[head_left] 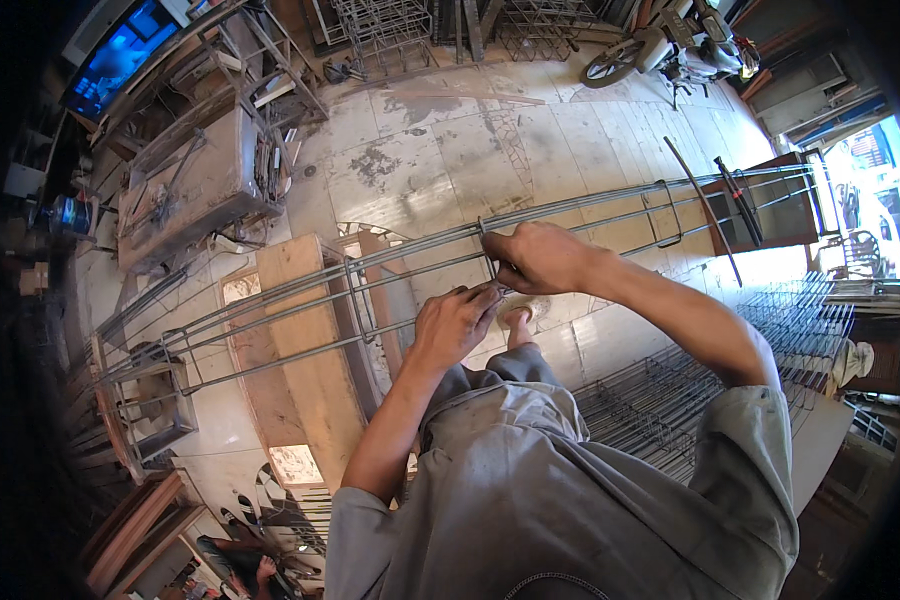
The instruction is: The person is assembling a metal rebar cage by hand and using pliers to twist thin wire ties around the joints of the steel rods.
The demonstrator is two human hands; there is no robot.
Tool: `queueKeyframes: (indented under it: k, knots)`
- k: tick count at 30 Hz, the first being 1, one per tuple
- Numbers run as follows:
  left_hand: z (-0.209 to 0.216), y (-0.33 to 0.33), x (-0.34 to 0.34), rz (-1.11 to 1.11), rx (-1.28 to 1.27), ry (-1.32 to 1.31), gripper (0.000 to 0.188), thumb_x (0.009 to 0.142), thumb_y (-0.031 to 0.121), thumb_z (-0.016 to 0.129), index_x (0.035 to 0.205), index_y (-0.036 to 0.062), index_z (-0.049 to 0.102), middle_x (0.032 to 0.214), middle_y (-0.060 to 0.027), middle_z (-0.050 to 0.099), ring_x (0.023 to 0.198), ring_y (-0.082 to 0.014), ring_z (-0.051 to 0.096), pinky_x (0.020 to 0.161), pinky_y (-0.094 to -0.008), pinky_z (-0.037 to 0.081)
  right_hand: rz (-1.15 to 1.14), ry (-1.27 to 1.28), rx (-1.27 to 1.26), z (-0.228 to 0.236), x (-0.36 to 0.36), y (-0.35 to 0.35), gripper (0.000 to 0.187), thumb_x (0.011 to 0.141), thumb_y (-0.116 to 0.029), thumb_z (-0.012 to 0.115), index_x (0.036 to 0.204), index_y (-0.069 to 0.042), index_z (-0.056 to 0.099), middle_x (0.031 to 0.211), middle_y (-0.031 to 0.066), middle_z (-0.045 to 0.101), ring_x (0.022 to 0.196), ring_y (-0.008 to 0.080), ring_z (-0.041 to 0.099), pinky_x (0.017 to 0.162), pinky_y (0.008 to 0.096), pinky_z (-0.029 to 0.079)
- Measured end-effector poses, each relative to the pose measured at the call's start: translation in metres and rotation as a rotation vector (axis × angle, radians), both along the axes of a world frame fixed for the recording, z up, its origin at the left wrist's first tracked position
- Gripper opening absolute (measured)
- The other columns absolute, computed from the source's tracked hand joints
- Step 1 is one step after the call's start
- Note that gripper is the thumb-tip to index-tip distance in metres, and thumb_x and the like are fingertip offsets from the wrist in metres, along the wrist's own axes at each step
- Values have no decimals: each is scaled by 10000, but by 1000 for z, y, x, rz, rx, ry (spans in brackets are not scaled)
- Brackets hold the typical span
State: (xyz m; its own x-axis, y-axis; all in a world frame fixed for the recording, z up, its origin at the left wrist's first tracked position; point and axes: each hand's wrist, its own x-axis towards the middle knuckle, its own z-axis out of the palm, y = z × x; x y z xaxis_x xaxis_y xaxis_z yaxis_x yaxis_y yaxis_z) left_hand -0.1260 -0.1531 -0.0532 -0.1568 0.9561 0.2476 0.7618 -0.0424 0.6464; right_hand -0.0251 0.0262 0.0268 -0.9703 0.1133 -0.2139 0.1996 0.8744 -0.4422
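Long steel bars [420, 263] run across in front of me, joined by thin square wire stirrups into an open cage. My right hand [542, 258] reaches over from the right, its curled fingers closed at a stirrup [481, 226] near the cage's middle. Just below and left of it, my left hand [457, 322] is closed at the lower near bar, fingertips pinched together. What those fingertips hold is too small to make out. Another stirrup [353, 285] stands on the bars left of my hands, and one more [675, 212] to the right.
A wooden cabinet [310, 375] lies under the bars at left, and a brown box-like support [785, 205] at right. Stacked finished cages [640, 415] stand at my right side. A motorcycle [670, 50] is parked far right. A seated person [245, 560] shows at lower left.
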Motion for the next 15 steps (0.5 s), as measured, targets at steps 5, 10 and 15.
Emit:
queueKeyframes:
  k: [5, 10, 15]
  knots:
    - [-3, -1, 1, 7, 32, -4, 228, 828, 119, 687, 1056, 126, 689, 971, -25, 730, 768, -249, 694, 633, -371, 568, 91, 2, 148, -4, 0, 7, 315, 838, -242, 636, 1085, -77, 533, 632, 165, 630, 611, 388, 643, 574, 510, 504]
    - [-11, 0, -1, -15, 44, 24, 203, 826, 124, 672, 1028, 116, 687, 1004, -28, 726, 722, -263, 672, 596, -380, 564, 76, 100, 145, -25, 4, 16, 325, 842, -260, 649, 1084, -84, 521, 575, 125, 606, 544, 360, 630, 519, 484, 492]
    - [0, -1, -2, -41, 43, 70, 254, 782, 81, 660, 1033, 105, 680, 1111, -3, 701, 751, -237, 665, 622, -367, 564, 56, 162, 171, -42, 15, 17, 309, 844, -332, 675, 989, -114, 511, 605, 82, 611, 550, 325, 635, 481, 446, 479]
